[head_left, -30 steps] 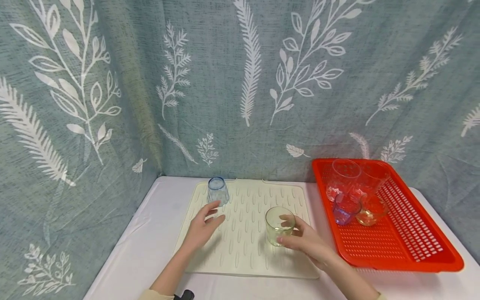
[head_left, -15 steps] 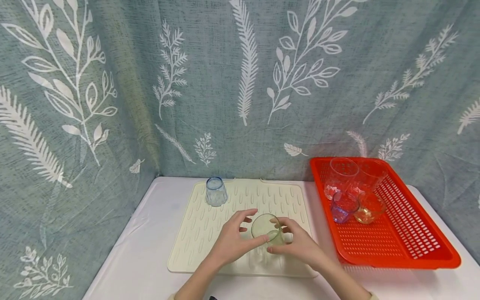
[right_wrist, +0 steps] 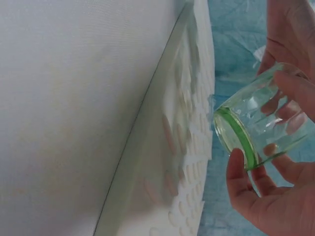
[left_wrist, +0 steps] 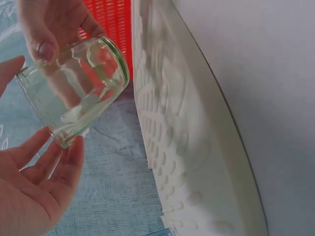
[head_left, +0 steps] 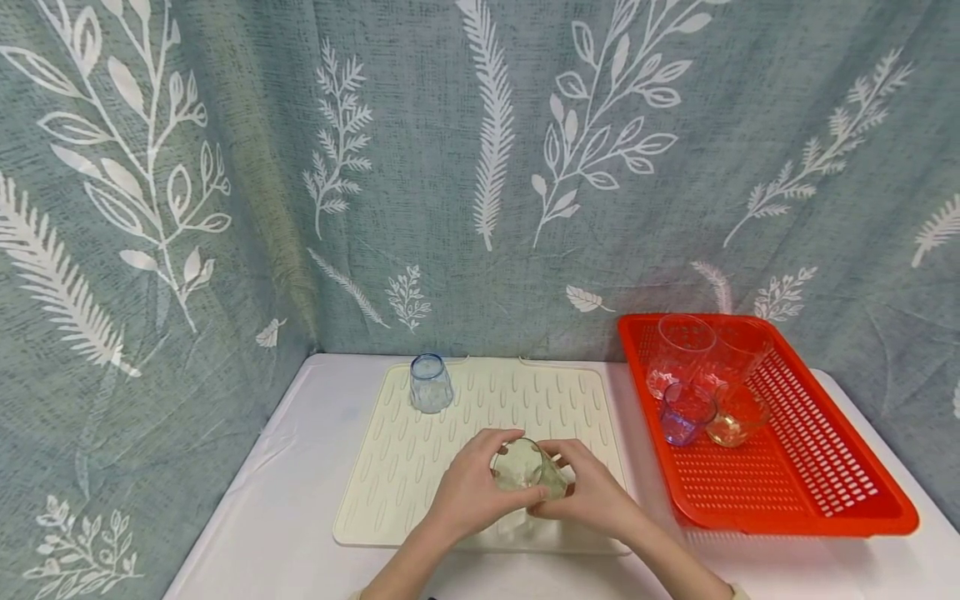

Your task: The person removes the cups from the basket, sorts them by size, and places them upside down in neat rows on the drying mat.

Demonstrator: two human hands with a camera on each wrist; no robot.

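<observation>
Above the cream ridged drying mat (head_left: 386, 475), both hands hold a pale green drinking glass (head_left: 517, 467), tilted. My left hand (head_left: 474, 496) grips it at the rim end, with thumb and fingertips on the rim in the left wrist view. My right hand (head_left: 592, 493) holds it by the side and base; in the right wrist view its fingertips (right_wrist: 236, 164) touch the thick green base. Part of the glass is hidden behind the fingers. At the mat's back left stands a light blue glass (head_left: 431, 390), narrow end up.
On the right a red plastic basket (head_left: 795, 523) holds tall clear glasses (head_left: 678, 358), a purple glass (head_left: 682, 421) and a yellowish glass (head_left: 738, 421). A white cloth (head_left: 262, 500) covers the table. A green leaf-print curtain (head_left: 442, 167) hangs behind and at the left.
The left hand has moved from beside the blue glass to the green glass and now grips its rim. The right hand has brought the green glass left and nearer, tilting it.
</observation>
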